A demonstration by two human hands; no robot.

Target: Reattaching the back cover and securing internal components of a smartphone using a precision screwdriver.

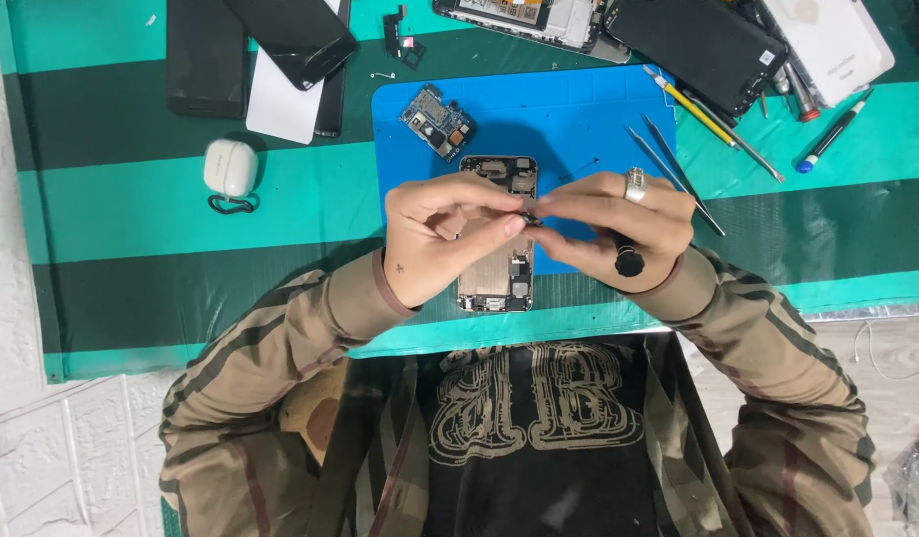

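Observation:
An opened phone frame (498,273) lies on a blue work mat (569,124), its bare metal inside facing up. Just above it, my left hand (434,234) pinches a tiny dark part (529,216) between thumb and forefinger. My right hand (608,224), with a ring on one finger, meets it at the fingertips and grips a black-handled screwdriver (628,262), whose round cap points toward me. The screwdriver tip touches the small part. My hands hide the middle of the phone frame.
A loose circuit board (436,121) lies on the mat's far left corner. Tweezers (673,174) rest right of my hands; more screwdrivers (718,119) lie beyond. Several phones and screens (698,40) line the far edge. A white earbud case (230,167) sits left.

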